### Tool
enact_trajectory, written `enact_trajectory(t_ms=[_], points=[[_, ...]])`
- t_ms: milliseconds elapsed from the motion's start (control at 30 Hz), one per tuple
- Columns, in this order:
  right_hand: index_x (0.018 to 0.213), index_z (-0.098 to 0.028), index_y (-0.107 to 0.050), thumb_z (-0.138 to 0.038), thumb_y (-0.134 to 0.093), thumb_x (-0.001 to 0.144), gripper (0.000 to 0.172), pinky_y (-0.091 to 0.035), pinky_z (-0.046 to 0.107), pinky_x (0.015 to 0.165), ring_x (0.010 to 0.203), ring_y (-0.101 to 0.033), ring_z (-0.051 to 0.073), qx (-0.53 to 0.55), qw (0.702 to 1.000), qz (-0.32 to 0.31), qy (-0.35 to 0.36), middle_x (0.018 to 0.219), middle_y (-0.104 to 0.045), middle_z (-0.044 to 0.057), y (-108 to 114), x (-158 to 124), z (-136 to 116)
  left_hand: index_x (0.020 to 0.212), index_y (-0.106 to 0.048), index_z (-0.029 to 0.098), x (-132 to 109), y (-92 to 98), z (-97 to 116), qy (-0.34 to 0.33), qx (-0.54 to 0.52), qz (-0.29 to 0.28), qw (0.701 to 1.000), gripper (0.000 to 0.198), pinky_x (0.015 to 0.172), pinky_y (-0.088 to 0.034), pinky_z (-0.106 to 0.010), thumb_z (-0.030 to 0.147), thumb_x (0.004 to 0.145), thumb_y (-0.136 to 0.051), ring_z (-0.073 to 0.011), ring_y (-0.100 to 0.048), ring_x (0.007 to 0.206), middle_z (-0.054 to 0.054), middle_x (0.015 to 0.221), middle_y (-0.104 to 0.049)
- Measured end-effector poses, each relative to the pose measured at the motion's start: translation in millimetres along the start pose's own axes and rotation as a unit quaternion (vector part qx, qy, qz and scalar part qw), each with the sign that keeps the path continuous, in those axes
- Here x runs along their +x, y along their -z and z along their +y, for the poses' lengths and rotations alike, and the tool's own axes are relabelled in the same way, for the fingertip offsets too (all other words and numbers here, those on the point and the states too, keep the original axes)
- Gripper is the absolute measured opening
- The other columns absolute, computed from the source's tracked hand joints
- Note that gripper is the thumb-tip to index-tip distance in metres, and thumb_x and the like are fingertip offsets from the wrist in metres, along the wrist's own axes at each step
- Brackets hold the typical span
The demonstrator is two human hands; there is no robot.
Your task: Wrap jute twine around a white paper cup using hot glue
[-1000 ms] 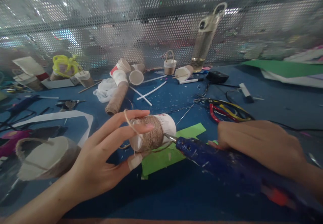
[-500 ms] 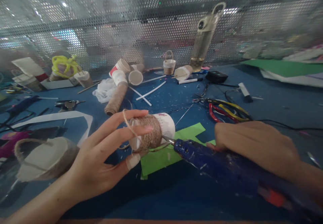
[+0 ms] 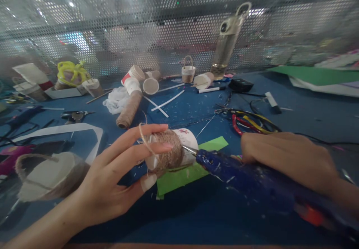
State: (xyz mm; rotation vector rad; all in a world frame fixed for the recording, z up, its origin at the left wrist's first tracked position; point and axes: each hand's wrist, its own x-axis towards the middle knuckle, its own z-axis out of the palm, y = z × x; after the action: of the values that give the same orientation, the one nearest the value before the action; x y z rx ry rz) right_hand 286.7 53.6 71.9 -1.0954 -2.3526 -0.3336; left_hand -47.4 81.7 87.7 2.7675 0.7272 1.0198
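Observation:
A white paper cup, partly wound with brown twine, lies on its side in my left hand. My fingers rest over the wound part, and the thumb supports it from below. A loose strand of twine loops across the fingers. My right hand grips a blue hot glue gun. Its metal nozzle touches or nearly touches the cup at the edge of the winding. Beneath the cup lies a bright green paper piece.
A twine-wrapped cup with a handle lies at left. Behind are a twine roll, white strips, red-and-yellow-handled pliers and a small basket. A water bottle stands against the perforated metal screen.
The cup has turned slightly and shifted a little right with my left fingers. The glue gun's nozzle has moved slightly up and right along the winding's edge.

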Motion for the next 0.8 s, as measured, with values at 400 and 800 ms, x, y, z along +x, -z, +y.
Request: enact_trajectory(t_ms=[400,800], points=[[0.088,-0.029,-0.047,-0.011,-0.041,0.107,0.027,-0.027,0.037,0.053,0.052,-0.039,0.019,0.053,0.994,-0.012,0.098,0.073,-0.054,-0.006,-0.5,-0.9,4.8,0.137,-0.062,0.024,-1.0,-2.3,-2.8,0.027,0.006,0.022,0.999,0.045,0.122,-0.049,-0.026,0.004,0.097,-0.066,-0.0151,-0.06,0.144,-0.005,0.157,-0.059],[0.09,-0.029,-0.046,-0.008,-0.041,0.109,0.029,-0.03,0.035,0.052,0.051,-0.039,0.017,0.067,0.99,-0.018,0.122,0.073,-0.056,-0.007,-2.3,1.5,5.0,0.137,-0.06,0.026,0.0,-0.1,-0.2,0.03,0.027,0.012,0.999,0.044,0.122,-0.05,-0.024,0.005,0.098,-0.065,-0.0138,-0.06,0.144,-0.003,0.157,-0.059]])
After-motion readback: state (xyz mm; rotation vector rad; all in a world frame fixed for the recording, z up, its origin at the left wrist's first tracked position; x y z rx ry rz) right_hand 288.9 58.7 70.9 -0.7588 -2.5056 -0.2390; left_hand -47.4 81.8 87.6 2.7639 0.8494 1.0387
